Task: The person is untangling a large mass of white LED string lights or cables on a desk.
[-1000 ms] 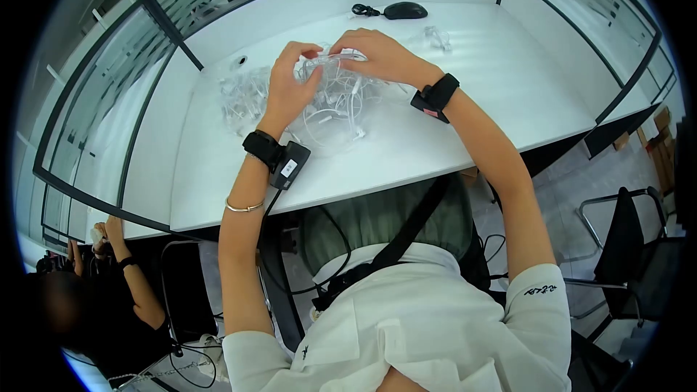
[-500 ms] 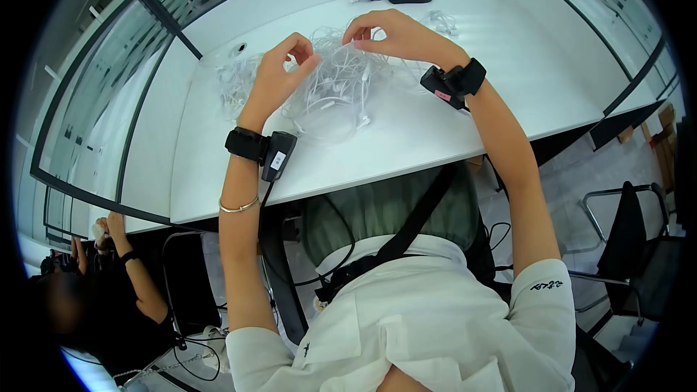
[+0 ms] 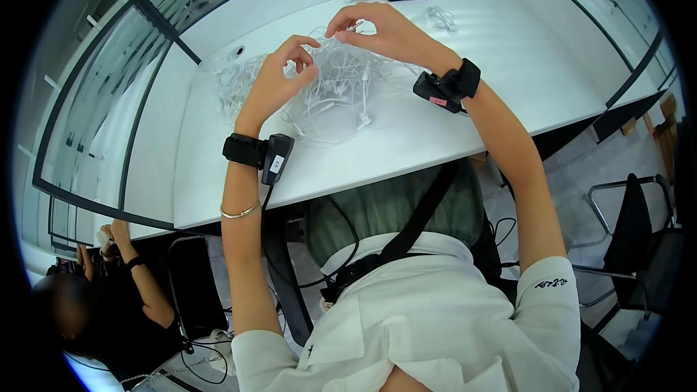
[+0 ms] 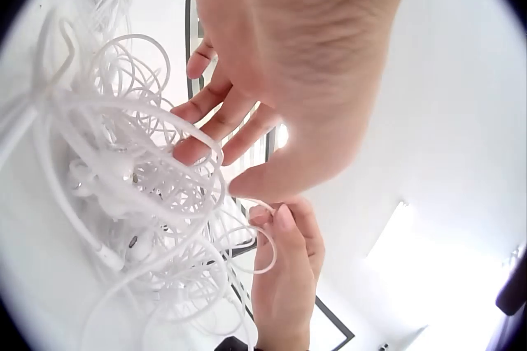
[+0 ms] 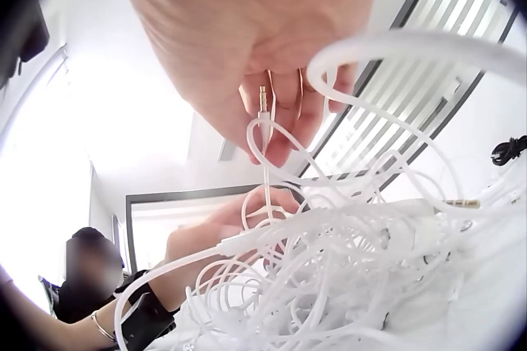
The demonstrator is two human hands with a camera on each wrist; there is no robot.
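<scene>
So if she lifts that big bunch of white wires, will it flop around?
Probably. The white wires lie in loose curls, so they look floppy. They are knotted together, so lifting with the right hand would likely drag the whole clump. The strands look thin, so it is probably light.

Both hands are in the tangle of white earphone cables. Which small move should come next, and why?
Probably the right hand should slowly lift the plug it pinches, while the left hand holds the tangle of white cables down: the plug's cable still runs into the loops.

Loose tangle of thin white earphone cables, heaped on the white desk, jack plug upright.
</scene>
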